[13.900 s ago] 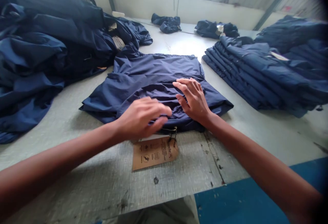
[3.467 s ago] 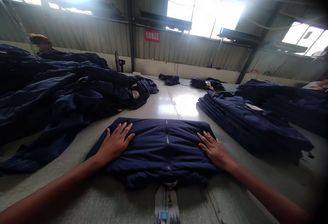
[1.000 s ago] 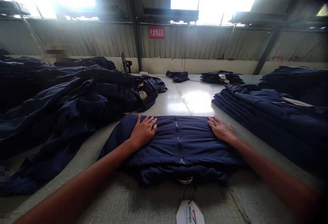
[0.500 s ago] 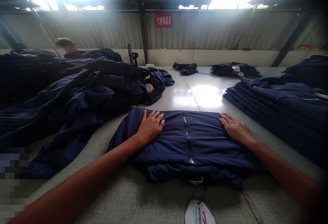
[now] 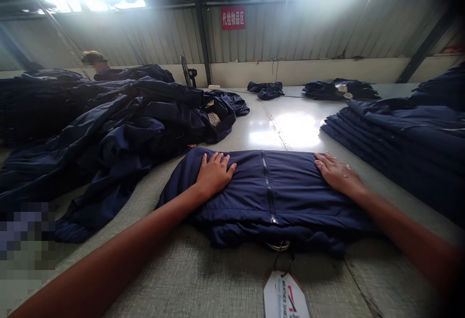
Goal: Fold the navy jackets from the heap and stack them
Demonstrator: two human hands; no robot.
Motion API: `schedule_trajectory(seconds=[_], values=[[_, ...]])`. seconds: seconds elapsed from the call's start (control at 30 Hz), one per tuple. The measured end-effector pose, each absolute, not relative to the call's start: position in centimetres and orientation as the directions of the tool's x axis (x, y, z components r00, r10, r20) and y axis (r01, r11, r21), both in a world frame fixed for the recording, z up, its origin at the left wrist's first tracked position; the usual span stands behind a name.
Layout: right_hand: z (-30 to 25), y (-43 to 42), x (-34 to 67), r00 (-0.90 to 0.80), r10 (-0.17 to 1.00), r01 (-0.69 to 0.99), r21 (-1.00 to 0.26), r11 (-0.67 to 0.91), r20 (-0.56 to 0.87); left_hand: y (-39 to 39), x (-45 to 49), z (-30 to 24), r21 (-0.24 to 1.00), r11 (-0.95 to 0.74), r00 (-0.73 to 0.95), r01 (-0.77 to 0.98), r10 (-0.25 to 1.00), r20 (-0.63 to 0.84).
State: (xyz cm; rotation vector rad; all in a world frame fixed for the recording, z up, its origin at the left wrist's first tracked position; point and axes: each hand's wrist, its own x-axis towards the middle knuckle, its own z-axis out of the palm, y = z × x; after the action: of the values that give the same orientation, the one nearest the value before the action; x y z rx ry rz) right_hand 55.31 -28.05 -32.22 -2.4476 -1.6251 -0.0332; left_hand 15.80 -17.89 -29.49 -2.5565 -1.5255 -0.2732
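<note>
A folded navy jacket lies in front of me, its zipper running down the middle. My left hand rests flat on the jacket's left part, fingers spread toward its far edge. On the right part lies my right hand, palm down, its fingertips at the far edge. Neither hand grips the cloth. From the near side of the jacket a white hang tag hangs on a dark cord and lies on the table; the bottom of the tag is cut off by the frame.
A loose heap of navy garments covers the left side. On the right stands a stack of folded navy garments. Smaller garment bundles lie farther back. A person is behind the heap. A red sign hangs on the wall.
The camera view has tilted slightly, so the jacket and table sit a little higher in the picture. Both hands stay flat on the jacket in nearly the same places.
</note>
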Motion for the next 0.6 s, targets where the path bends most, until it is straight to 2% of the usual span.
schedule_trajectory(seconds=[0.1,0.27,0.43,0.6], values=[[-32.2,-28.0,55.3,0.394,0.909,0.913,-0.168,-0.371,0.136,-17.3,15.2,-29.2,-0.03,-0.487,0.482,0.873,0.853,0.2],[-32.4,-28.0,55.4,0.388,0.909,0.914,-0.187,-0.359,0.153,-14.8,12.8,-28.0,-0.032,-0.625,0.624,0.78,0.773,0.115],[-32.4,-28.0,55.4,0.388,0.91,0.913,-0.195,-0.358,0.145,-13.9,12.1,-28.5,0.01,-0.503,0.491,0.864,0.848,0.202],[-31.8,-28.2,55.0,0.399,0.907,0.909,-0.189,-0.372,0.133,-14.0,12.4,-29.2,0.102,-0.5,0.478,0.86,0.86,0.179]])
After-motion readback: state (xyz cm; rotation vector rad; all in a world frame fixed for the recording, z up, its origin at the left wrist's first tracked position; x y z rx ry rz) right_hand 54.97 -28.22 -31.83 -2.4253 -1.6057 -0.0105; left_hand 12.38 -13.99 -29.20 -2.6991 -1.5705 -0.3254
